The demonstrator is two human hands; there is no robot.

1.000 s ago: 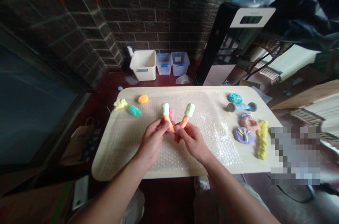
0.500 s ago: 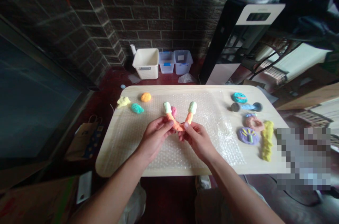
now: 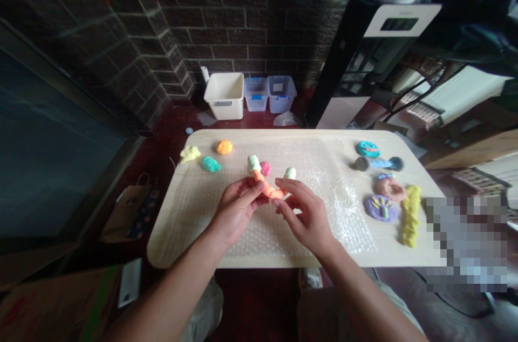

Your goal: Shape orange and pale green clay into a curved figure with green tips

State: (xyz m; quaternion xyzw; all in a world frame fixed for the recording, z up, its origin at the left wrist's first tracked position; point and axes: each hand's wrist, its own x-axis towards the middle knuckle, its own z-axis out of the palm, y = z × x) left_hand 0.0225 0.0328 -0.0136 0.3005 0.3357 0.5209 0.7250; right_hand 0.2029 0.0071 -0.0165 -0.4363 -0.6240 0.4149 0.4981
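Note:
A U-shaped modelling clay piece (image 3: 268,189), orange with pale green ends, is held above the bubble wrap (image 3: 194,212). My left hand (image 3: 237,206) pinches the left side of its bend between thumb and fingers. Around the right side is my right hand (image 3: 306,212), thumb below and fingers above, partly covering that arm of the piece. The right pale green end shows just beyond my fingertips. Behind the piece, a pink clay lump (image 3: 265,168) rests on the wrap.
Yellow (image 3: 190,154), green (image 3: 211,164) and orange (image 3: 224,146) clay lumps lie at the table's far left. On the right are a clay dumbbell (image 3: 379,164), a teal clay disc (image 3: 368,149), a purple disc (image 3: 381,208) and a yellow strip (image 3: 411,216). Bins (image 3: 224,96) stand beyond the table.
My right hand has changed its grip, its fingers now reaching over the clay. The right arm of the piece has tipped lower, its green end nearer my fingers.

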